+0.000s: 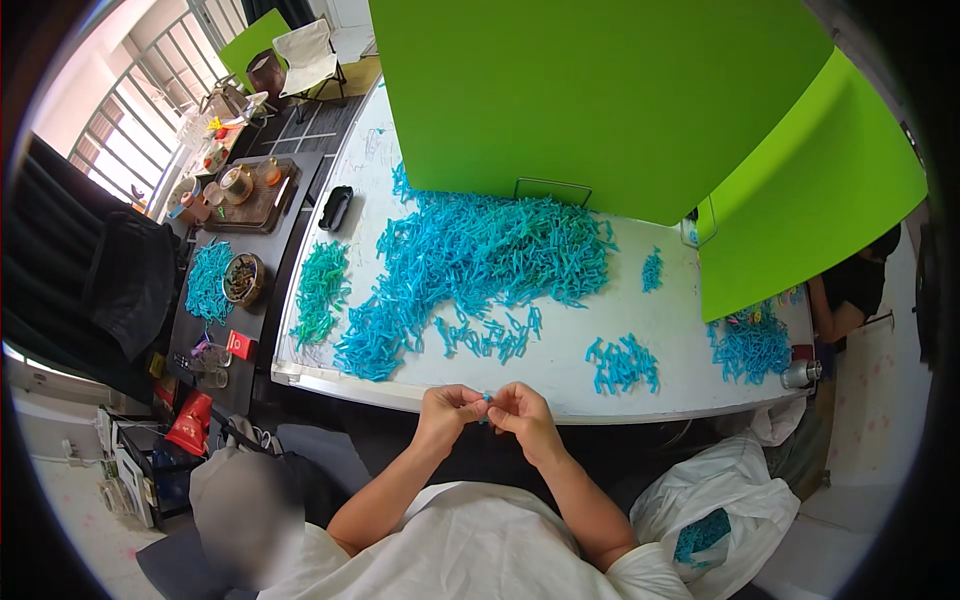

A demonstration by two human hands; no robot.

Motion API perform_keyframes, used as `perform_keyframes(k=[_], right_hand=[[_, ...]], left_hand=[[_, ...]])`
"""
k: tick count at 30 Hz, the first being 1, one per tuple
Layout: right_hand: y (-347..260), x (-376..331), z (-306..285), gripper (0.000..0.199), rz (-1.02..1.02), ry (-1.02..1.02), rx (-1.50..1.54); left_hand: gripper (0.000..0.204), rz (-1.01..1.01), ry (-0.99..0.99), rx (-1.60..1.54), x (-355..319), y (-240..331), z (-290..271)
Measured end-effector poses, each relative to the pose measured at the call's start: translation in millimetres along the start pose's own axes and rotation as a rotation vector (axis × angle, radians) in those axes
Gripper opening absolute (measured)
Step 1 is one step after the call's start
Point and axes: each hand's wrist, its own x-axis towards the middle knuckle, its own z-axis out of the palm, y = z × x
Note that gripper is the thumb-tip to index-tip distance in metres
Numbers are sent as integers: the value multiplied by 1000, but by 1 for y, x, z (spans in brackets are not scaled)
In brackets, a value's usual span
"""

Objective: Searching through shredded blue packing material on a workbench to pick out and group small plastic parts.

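A tall green panel [600, 90] stands along the far side of the white counter [520, 385], and a second green panel [800, 190] curves over its right end. A white plastic bag [740, 485] sits at the near right, below the counter, with blue pieces inside. The main heap [480, 250] of blue and teal strip-like pieces spreads across the counter's middle and left, its far edge against the tall panel. A blue pile [750, 348] lies at the right end; a green-teal pile [320, 290] lies left of the heap, and a smaller blue cluster [622, 364] lies near, right of centre. The person's left grip [452, 410] and right grip [527, 413] meet at the counter's near edge. A black tray [337, 208] rests at the far left. Smallest is the blue piece [487, 397], between the two grips, thumbs and fingers of both clamped on it; its exact shape is hidden.
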Motion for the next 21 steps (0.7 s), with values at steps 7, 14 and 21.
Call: perform_keyframes(k=[7,14,21], right_hand=[[-3,-7,-14,20,103,-151,49],[-20,-12,-74,12,-367,390,-303],[-50,-20,-109,30,-695,895,-1392]], left_hand=[[15,683,210,873,4,17,6],[13,587,479,1158,36,32,-36],[9,623,525,1257,46,16,-30]])
